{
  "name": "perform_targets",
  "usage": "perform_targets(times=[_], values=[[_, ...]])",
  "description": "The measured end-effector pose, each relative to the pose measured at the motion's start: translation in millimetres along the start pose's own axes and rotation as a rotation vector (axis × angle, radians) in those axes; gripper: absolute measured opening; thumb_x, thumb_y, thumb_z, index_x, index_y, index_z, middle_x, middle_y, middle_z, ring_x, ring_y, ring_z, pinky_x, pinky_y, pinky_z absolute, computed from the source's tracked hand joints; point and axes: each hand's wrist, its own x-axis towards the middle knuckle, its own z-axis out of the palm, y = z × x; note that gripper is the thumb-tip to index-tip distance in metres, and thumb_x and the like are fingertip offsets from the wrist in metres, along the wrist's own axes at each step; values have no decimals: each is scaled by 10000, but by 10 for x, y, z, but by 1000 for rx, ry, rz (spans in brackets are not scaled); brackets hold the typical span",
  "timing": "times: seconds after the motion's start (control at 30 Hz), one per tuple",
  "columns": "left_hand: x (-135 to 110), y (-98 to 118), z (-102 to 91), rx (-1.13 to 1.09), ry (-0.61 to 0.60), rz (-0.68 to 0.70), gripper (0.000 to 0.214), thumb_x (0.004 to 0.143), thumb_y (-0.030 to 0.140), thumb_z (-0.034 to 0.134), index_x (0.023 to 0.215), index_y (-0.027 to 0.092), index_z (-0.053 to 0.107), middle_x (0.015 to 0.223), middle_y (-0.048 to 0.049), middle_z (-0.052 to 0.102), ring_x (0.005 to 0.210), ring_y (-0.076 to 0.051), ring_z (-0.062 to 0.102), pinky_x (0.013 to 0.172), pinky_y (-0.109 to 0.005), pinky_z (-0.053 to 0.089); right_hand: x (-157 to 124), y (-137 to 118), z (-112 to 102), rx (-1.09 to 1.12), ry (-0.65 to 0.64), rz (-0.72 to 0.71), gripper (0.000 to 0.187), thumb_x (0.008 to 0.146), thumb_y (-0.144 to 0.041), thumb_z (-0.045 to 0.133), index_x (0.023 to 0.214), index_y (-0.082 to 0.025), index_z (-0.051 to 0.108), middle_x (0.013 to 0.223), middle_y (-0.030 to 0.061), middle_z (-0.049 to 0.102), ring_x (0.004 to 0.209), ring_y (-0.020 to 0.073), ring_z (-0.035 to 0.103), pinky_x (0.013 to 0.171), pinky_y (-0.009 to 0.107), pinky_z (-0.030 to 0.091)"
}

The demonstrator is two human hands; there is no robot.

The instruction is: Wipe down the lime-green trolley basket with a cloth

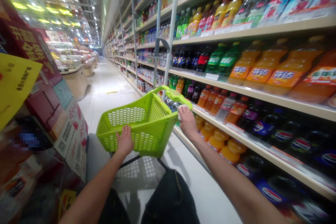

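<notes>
Green plastic basket (141,126), held up in the aisle beside the drink shelf (236,87): left hand (124,142) curled over its near rim, right hand (187,120) closed on the handle (173,94) end; keep both grips firm and the basket level, clear of the bottles (262,71).

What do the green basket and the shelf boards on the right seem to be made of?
The basket looks like moulded plastic: lime green, slightly glossy, with a punched lattice in its walls and a smooth rounded handle. The shelf boards look like beige painted metal or laminate, matte and thin-edged; the picture cannot settle which.
</notes>
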Motion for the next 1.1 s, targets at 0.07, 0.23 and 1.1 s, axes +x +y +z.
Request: perform_targets(times=[0.07, 0.23, 1.1], values=[[-36, 10, 2, -7, -3, -5, 761, 694, 167, 438, 1410, 95, 190, 1492, -115, 167, 1378, -258, 117, 1073, -572, 126, -60, -165, 142, 19, -65, -63, 565, 712, -7, 390, 1260, -106, 484, 1326, 142, 473, 1300, 254, 330, 1028, 472, 331], [-90, 80, -54, -27, -47, -25, 776, 681, 161, 433, 1410, 82, 178, 1495, -120, 150, 1378, -258, 114, 1064, -587, 132, -162, -579, 370, 70, -190, -206, 563, 707, 6, 394, 1239, -142, 505, 1318, 123, 486, 1288, 243, 345, 1031, 484, 293], [45, -449, -78, 63, -104, -41, 744, 755, 320, 475, 1409, 102, 194, 1491, -138, 177, 1374, -275, 130, 1069, -549, 174, 269, -1002, 622, 98, -460, -196, 408, 754, -51, 462, 1142, -132, 559, 1194, 122, 567, 1144, 242, 455, 998, 443, 293]])
